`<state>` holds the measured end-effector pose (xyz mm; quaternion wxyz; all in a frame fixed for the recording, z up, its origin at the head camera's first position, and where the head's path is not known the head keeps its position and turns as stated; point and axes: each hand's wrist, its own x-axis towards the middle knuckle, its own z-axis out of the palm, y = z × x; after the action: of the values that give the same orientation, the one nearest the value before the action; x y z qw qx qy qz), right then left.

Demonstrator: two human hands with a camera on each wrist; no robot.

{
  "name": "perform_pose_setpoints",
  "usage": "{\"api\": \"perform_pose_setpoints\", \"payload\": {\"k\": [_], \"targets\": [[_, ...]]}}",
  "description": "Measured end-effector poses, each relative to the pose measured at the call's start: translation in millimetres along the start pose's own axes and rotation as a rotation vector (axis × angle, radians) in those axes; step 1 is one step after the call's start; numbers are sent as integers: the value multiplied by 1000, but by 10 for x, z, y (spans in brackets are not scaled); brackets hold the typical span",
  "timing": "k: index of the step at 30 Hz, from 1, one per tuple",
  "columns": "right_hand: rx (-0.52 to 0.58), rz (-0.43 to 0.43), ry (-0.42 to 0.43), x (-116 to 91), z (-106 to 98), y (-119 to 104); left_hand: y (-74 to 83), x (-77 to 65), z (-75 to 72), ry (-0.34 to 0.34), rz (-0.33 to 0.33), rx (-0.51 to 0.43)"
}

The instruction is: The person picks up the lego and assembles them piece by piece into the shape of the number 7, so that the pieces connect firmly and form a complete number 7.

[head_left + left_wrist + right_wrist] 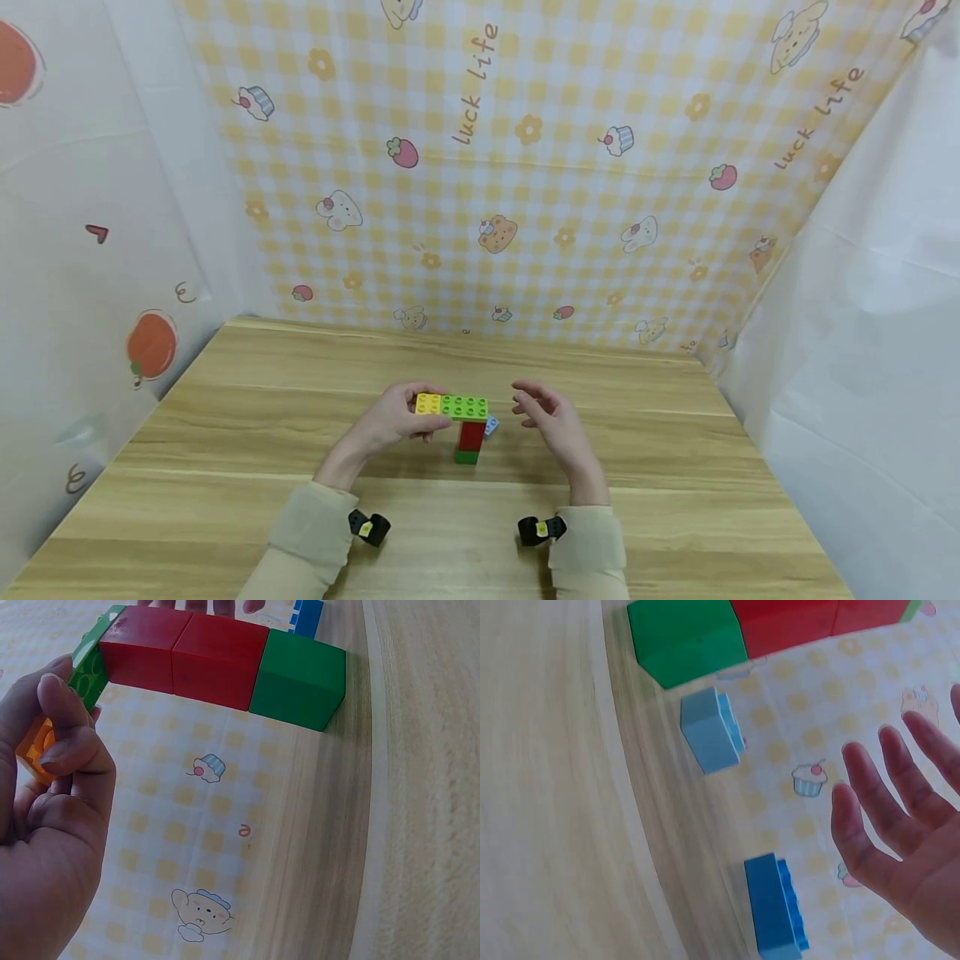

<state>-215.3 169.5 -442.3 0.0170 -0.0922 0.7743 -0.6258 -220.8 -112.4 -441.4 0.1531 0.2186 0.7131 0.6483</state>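
A small tower stands upright on the table, with a green brick (467,457) at its foot, two red bricks (184,656) above and a long light green brick (465,407) across the top. At the left end of that long brick is a yellow brick (428,404), jutting out past the tower. My left hand (393,421) grips this jutting end between thumb and fingers. To the right of the tower my right hand (553,423) hovers with fingers spread and loosely bent, holding nothing. A light blue brick (709,731) lies close beside the green foot.
A darker blue brick (772,907) lies farther right on the wooden table (675,467); my right hand hides it in the head view. A checked cloth (450,192) hangs behind the table, and white sheets (855,333) border both sides.
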Motion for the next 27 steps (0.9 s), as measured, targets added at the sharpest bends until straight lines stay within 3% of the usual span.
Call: {"api": "perform_pose_setpoints", "payload": {"k": [9, 21, 27], "targets": [[-28, 20, 99, 1, -174, 76, -1, 10, 0, 3, -10, -9], [-298, 72, 217, 11, -359, 229, 10, 0, 6, -4, 1, 16], [-388, 118, 207, -1, -453, 312, 12, -2, 7, 1, 1, 10]]}}
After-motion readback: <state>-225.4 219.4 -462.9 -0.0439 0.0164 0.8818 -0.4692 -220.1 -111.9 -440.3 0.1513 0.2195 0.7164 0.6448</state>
